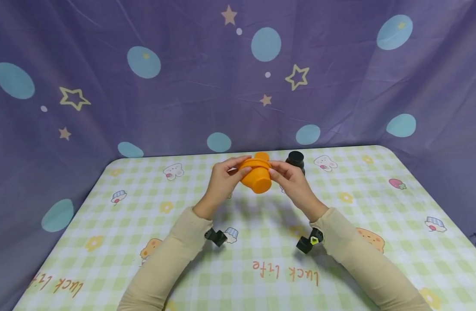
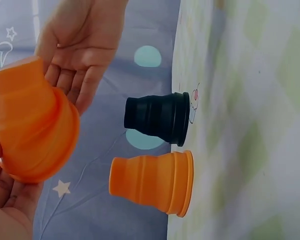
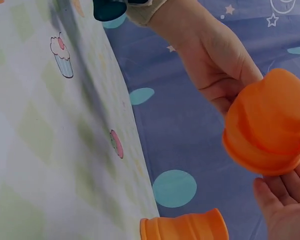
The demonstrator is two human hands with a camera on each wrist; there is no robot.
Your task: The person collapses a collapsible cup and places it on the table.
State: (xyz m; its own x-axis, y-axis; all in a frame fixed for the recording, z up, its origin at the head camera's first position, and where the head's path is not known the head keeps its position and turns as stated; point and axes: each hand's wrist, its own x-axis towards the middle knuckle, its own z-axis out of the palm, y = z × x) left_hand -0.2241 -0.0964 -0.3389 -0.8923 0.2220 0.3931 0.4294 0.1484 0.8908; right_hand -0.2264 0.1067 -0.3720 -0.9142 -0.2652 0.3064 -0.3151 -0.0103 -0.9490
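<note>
Two hands on one squishy-looking orange cup here: the left hand (image 1: 223, 176) has it from 9 o'clock and the right hand (image 1: 294, 183) from 3 o'clock (clock as the head camera sees it). Both sets of fingers are closed down to a pinch, thumb against fingertips with the wide collar of the held cup (image 1: 257, 176) caught between, so neither is spread wide. The cup's up in the air over the tabletop (image 1: 226, 280), narrow end pointing down toward about 5 o'clock, and the left wrist view shows its folds sitting kinda crooked. Just past it at 12 o'clock is a second orange cup (image 2: 150, 182), standing wide rim down on the tabletop. Right beside that one, around 2 o'clock from the held cup, there's a black cup (image 2: 155, 119), also wide rim down. From the head camera you only get the tops of those two, but the left wrist view has both in full. Beige sleeves come in from 7 and 5 o'clock, each with a little black gadget at the cuff. The cover's green and white check, with upside-down orange lettering (image 1: 286, 272) between 5 and 6 o'clock, and a purple curtain (image 1: 191, 103) with teal blobs and stars hangs across 12 o'clock.
</note>
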